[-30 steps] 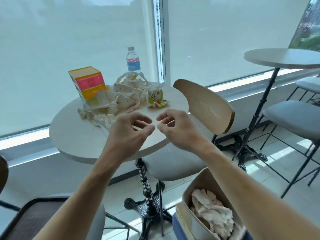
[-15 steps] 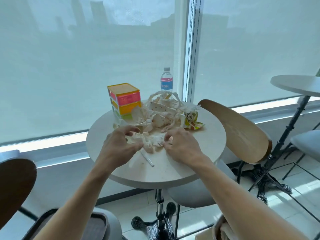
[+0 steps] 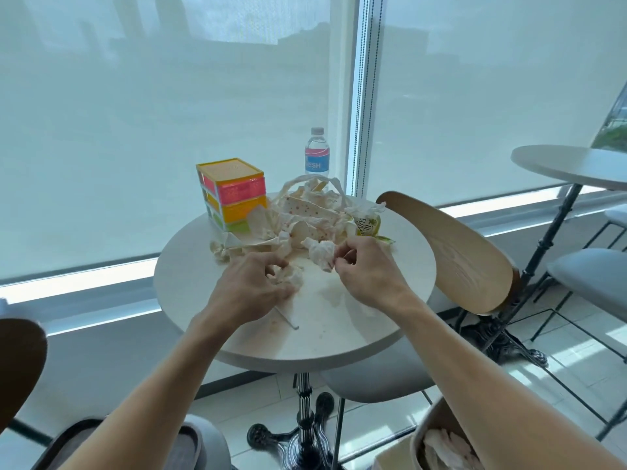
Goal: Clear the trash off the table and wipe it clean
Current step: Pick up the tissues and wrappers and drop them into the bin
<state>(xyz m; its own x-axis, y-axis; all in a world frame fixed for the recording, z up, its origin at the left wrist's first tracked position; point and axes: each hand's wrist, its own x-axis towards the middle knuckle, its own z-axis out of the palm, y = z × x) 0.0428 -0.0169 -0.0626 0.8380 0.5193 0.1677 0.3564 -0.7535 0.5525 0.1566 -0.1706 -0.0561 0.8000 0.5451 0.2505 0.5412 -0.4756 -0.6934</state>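
Observation:
A round white table (image 3: 190, 300) carries a heap of crumpled tissues and wrappers (image 3: 315, 215) at its far side. My left hand (image 3: 251, 286) is closed around a crumpled tissue (image 3: 288, 278) near the table's middle. My right hand (image 3: 366, 269) pinches another crumpled tissue (image 3: 320, 251) just to its left. A white stick (image 3: 286, 317) lies on the stained tabletop below my left hand. A yellow snack wrapper (image 3: 368, 225) sits at the heap's right edge.
A coloured stacked box (image 3: 232, 193) and a water bottle (image 3: 317, 154) stand at the table's back. A wooden-backed chair (image 3: 451, 256) is on the right. A bin (image 3: 437, 432) holding tissues is at lower right. Another table (image 3: 570, 164) stands further right.
Both hands, empty above the near edge a second ago, have reached forward onto the table and each has closed on a crumpled tissue. The view has tilted up, so the bin is mostly out of frame.

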